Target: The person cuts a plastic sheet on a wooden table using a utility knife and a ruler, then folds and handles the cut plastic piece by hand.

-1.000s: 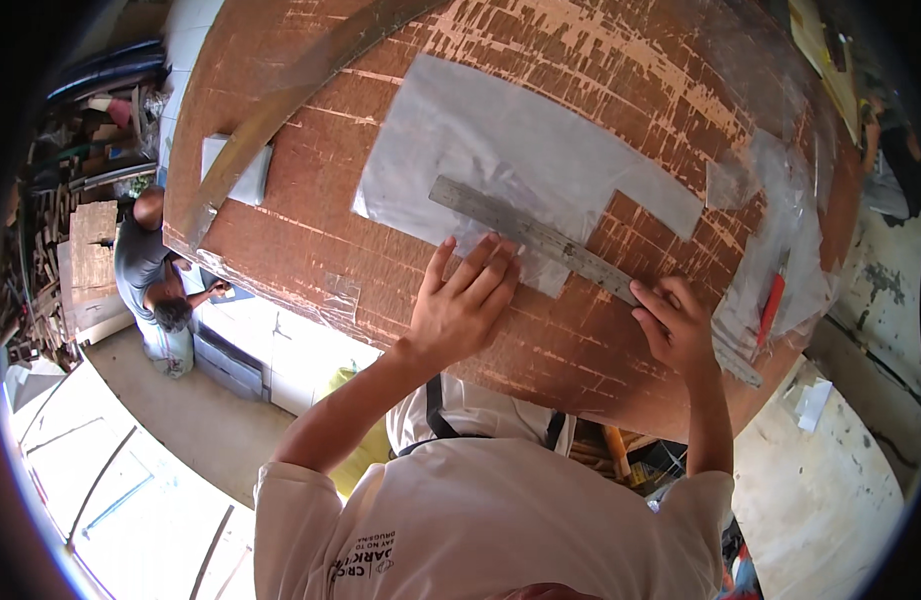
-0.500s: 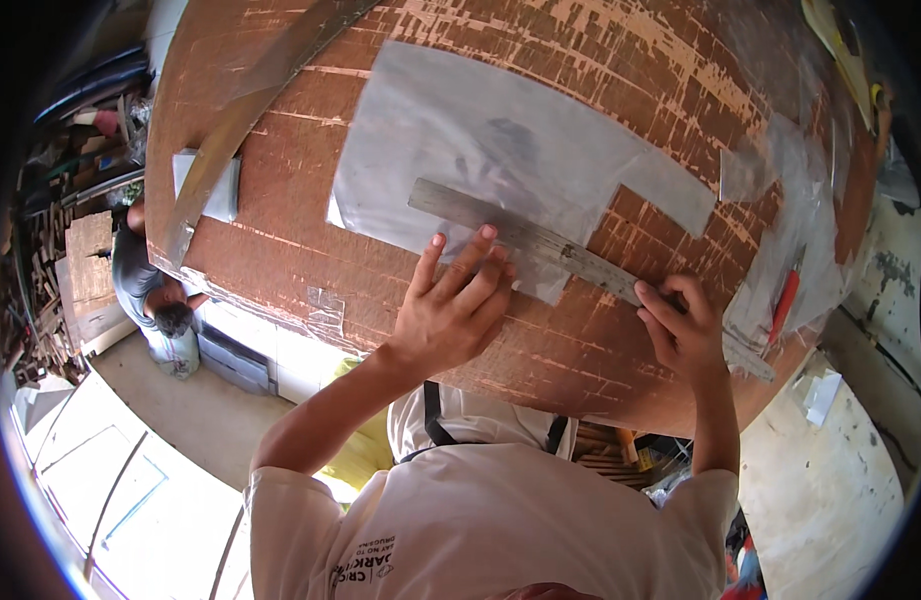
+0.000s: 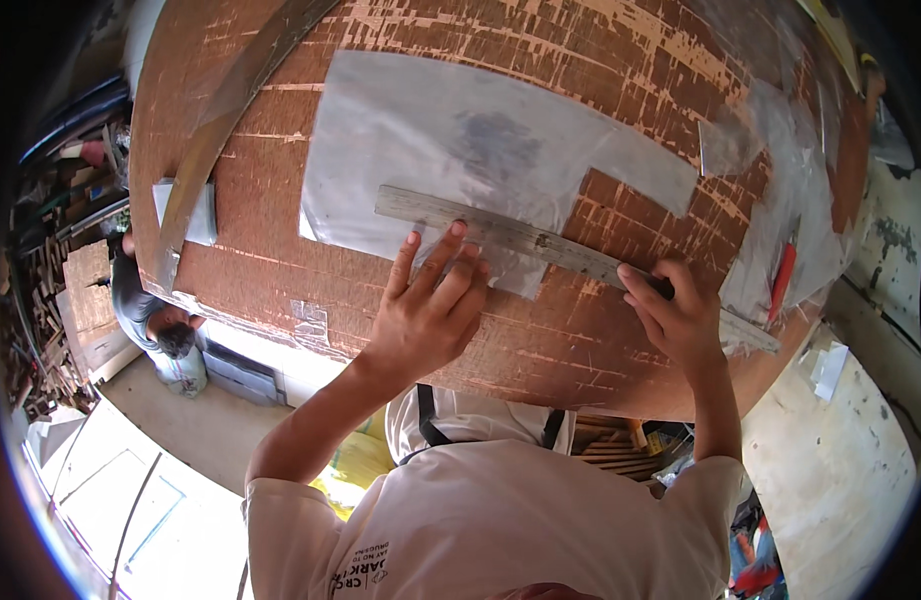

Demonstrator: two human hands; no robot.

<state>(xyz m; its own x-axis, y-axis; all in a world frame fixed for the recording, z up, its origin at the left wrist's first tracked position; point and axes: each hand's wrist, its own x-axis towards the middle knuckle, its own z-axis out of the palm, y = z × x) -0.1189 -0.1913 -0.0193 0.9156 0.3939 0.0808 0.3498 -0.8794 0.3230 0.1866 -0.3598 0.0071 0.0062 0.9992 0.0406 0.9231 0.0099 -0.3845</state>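
Note:
A grey metal ruler (image 3: pixel 520 238) lies slantwise across the lower part of a clear plastic sheet (image 3: pixel 410 120) on a scuffed brown wooden board (image 3: pixel 250 185). My left hand (image 3: pixel 430 305) has its fingers spread, with fingertips resting on and beside the ruler's near edge. At the ruler's right end, my right hand (image 3: pixel 685 315) grips it with thumb and fingers; its curled lower fingers are partly hidden. The sheet has a notch at its lower right, and the ruler extends past it over bare wood.
A red-handled tool (image 3: pixel 783 280) lies on crumpled plastic (image 3: pixel 760 255) at right. A long curved strip (image 3: pixel 205 150) crosses the board's left side, over a small stack of clear sheets (image 3: pixel 202 225). Another person (image 3: pixel 165 320) is low at left, beyond the board's edge.
The whole view has shifted slightly, moving board, sheet and ruler leftward in it. My right hand has moved a little inward along the ruler's end. My left hand keeps its place on the ruler.

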